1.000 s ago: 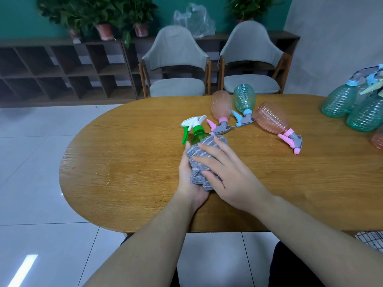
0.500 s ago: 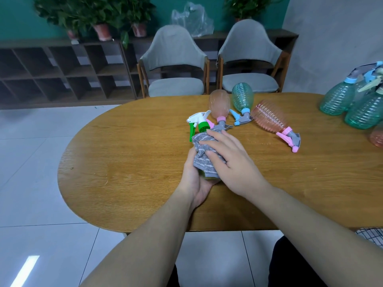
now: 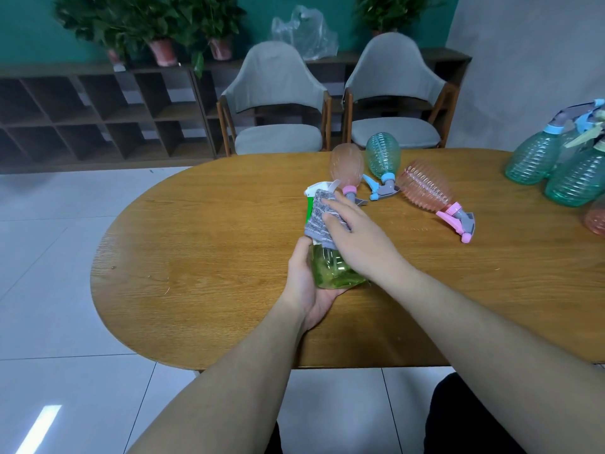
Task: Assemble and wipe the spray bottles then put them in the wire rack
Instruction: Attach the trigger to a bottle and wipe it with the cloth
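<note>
One green bottle (image 3: pixel 334 270) lies over table (image 3: pixel 196 257), base cupped by left hand (image 3: pixel 311 283); right hand (image 3: pixel 357 237) presses cloth (image 3: pixel 322 221), now slid up from body to neck: wipe nearly done; rack unseen.

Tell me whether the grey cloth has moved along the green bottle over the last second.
Yes. The grey cloth has slid up the green bottle toward its white trigger head, nearer the pink bottle lying on the table; the bottle's lower body now shows.

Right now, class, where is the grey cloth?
In the head view the grey cloth sits mid-table, pressed by the right hand onto the neck of the green spray bottle, near the pink bottle.
</note>
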A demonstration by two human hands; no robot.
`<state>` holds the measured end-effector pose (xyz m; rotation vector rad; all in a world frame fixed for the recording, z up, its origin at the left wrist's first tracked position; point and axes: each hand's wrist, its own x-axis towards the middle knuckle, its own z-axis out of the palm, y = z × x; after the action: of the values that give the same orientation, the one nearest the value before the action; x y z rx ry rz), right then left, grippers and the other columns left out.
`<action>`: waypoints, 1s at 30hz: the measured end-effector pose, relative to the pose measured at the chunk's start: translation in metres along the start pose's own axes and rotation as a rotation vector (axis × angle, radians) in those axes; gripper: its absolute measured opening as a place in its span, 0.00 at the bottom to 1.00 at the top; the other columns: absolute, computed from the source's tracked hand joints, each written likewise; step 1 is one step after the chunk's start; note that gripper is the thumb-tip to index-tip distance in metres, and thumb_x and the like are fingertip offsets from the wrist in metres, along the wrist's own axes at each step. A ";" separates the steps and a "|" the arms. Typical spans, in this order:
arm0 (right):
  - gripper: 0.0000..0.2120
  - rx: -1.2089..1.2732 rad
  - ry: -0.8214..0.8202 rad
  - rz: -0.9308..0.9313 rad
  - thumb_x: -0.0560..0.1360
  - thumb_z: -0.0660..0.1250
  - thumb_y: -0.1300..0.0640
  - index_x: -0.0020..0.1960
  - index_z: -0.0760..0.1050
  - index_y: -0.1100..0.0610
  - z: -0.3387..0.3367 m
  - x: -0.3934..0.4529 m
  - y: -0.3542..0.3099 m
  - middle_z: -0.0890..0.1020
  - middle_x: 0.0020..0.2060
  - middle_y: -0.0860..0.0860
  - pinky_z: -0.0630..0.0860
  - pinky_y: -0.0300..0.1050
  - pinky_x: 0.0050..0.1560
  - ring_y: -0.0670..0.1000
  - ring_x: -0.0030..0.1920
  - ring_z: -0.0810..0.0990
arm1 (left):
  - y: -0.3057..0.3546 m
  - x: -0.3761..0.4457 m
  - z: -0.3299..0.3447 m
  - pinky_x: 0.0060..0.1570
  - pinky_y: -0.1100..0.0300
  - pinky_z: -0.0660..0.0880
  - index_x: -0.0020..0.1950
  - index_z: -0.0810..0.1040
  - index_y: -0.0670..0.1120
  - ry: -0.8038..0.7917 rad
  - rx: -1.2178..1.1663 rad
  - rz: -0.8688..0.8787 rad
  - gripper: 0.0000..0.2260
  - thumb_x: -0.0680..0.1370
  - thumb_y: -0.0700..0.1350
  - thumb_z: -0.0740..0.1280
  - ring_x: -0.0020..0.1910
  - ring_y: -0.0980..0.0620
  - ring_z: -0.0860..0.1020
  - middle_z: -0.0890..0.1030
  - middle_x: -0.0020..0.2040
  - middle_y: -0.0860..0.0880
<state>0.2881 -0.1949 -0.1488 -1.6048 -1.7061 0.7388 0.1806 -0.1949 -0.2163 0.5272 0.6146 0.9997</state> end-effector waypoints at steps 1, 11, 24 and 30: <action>0.20 -0.067 -0.024 -0.017 0.83 0.55 0.45 0.74 0.65 0.40 0.000 0.000 0.000 0.59 0.78 0.39 0.56 0.41 0.70 0.42 0.77 0.57 | 0.000 0.000 0.000 0.63 0.40 0.76 0.64 0.82 0.44 0.007 -0.011 0.000 0.22 0.81 0.57 0.59 0.59 0.41 0.82 0.83 0.61 0.40; 0.19 -0.354 -0.068 -0.405 0.83 0.57 0.50 0.74 0.67 0.46 0.003 -0.034 0.015 0.61 0.77 0.42 0.46 0.43 0.77 0.46 0.79 0.47 | 0.001 -0.001 -0.008 0.43 0.54 0.83 0.58 0.84 0.43 0.023 -0.173 0.020 0.19 0.82 0.54 0.59 0.47 0.46 0.85 0.85 0.50 0.42; 0.15 -0.358 0.154 -0.640 0.81 0.60 0.56 0.64 0.78 0.53 0.021 -0.063 0.042 0.74 0.70 0.49 0.63 0.60 0.74 0.58 0.78 0.59 | 0.009 -0.009 0.001 0.54 0.51 0.82 0.71 0.78 0.41 0.009 -0.130 -0.119 0.36 0.74 0.67 0.68 0.59 0.42 0.82 0.80 0.66 0.39; 0.15 -0.183 0.211 -0.464 0.81 0.63 0.57 0.66 0.77 0.50 0.025 -0.058 0.039 0.69 0.73 0.43 0.54 0.45 0.78 0.48 0.79 0.53 | 0.004 -0.006 0.002 0.57 0.50 0.81 0.65 0.81 0.44 -0.010 -0.044 -0.052 0.28 0.77 0.64 0.63 0.57 0.44 0.84 0.83 0.61 0.39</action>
<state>0.2933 -0.2483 -0.2001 -1.2720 -1.9263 0.1841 0.1773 -0.1984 -0.2106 0.4751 0.5935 0.9584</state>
